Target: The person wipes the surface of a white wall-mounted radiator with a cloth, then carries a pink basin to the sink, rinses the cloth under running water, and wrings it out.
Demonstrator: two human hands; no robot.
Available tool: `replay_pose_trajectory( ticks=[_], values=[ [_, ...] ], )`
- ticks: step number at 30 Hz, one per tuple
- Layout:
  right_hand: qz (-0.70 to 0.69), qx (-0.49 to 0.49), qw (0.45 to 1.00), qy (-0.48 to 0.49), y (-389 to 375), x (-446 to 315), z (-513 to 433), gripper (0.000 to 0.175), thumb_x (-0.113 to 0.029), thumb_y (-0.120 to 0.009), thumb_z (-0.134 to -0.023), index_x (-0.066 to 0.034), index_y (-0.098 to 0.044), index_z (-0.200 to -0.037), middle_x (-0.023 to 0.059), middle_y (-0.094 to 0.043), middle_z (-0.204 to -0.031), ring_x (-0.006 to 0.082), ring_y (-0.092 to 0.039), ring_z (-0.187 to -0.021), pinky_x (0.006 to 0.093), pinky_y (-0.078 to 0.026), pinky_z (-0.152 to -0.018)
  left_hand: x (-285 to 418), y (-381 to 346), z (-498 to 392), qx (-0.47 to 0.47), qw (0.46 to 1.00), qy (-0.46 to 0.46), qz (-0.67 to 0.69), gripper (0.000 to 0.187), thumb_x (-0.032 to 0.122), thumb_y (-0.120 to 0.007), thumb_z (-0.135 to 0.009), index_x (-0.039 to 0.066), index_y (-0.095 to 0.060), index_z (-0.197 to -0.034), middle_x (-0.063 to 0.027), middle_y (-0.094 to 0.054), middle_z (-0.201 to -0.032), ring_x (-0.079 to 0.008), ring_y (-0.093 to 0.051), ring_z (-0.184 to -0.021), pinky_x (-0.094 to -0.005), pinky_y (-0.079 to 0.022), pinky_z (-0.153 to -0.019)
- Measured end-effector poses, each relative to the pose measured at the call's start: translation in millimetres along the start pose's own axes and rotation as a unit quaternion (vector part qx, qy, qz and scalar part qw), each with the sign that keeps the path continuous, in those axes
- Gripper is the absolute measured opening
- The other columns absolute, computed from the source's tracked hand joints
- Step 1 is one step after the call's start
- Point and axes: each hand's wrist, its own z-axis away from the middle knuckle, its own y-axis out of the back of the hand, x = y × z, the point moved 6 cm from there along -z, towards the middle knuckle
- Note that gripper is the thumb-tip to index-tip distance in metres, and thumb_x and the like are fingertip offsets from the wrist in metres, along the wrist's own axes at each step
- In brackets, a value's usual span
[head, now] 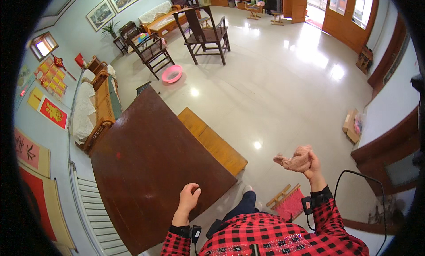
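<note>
A crumpled pink cloth (296, 160) is held in my right hand (313, 166), out over the tiled floor to the right of the dark wooden table. My left hand (189, 197) shows above the near part of the dark brown tabletop (156, 156), its fingers curled loosely and nothing seen in them. Whether it touches the wood I cannot tell. A yellow-brown wooden bench (212, 141) stands along the table's right side. Below my right hand, near my legs, is a folding stool with a red woven seat (288, 203).
A pink basin (172, 73) lies on the floor beside a dark wooden armchair (151, 53); another armchair (207, 35) stands farther right. A wooden sofa (103, 103) and a white radiator (99, 216) line the left wall. A cardboard box (350, 126) sits at the right wall.
</note>
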Motion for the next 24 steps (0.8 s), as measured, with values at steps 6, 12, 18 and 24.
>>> replay_pose_trajectory(
  ticks=[6,12,18,24],
  values=[
    [0.049,0.035,0.998,0.031,7.2,-65.7,-57.8,0.04,-0.027,-0.038,-0.095,-0.0066,-0.038,-0.129,0.0092,-0.046,-0.129,0.0248,-0.046,-0.117,0.0406,-0.04,-0.097,55.4,-33.2,-89.4,0.011,0.997,-0.032,0.065,0.019,0.016,-0.061,-0.08,0.002,-0.06,-0.093,-0.012,-0.059,-0.091,-0.0239,-0.059,-0.082,-0.0323,-0.048,-0.074],
    [0.125,0.106,0.986,-0.005,52.4,-132.2,-128.1,0.032,-0.025,-0.04,-0.094,-0.0075,-0.044,-0.121,0.0083,-0.051,-0.12,0.0244,-0.051,-0.109,0.0423,-0.044,-0.09,119.3,-67.0,-172.7,0.004,0.997,-0.065,0.05,0.022,0.017,-0.06,-0.08,0.003,-0.059,-0.097,-0.0127,-0.059,-0.094,-0.0242,-0.059,-0.084,-0.0326,-0.047,-0.075],
    [0.245,0.107,0.962,-0.049,71.2,-185.1,-238.2,0.017,-0.022,-0.041,-0.094,-0.0113,-0.045,-0.108,0.0099,-0.054,-0.105,0.0243,-0.053,-0.098,0.0442,-0.047,-0.078,134.8,-108.8,-226.7,0.053,0.996,0.016,0.072,0.023,0.018,-0.061,-0.079,0.003,-0.059,-0.098,-0.0131,-0.059,-0.091,-0.0243,-0.058,-0.083,-0.0328,-0.047,-0.076],
    [0.376,0.138,0.913,-0.076,34.0,-201.6,-356.6,0.032,-0.02,-0.048,-0.09,-0.0146,-0.044,-0.121,0.0068,-0.048,-0.123,0.0283,-0.042,-0.116,0.0544,-0.038,-0.087,110.3,-126.2,-229.8,0.074,0.988,0.133,0.035,0.025,0.019,-0.062,-0.08,0.003,-0.061,-0.098,-0.0124,-0.061,-0.092,-0.0232,-0.059,-0.085,-0.0322,-0.047,-0.075]
  ],
)
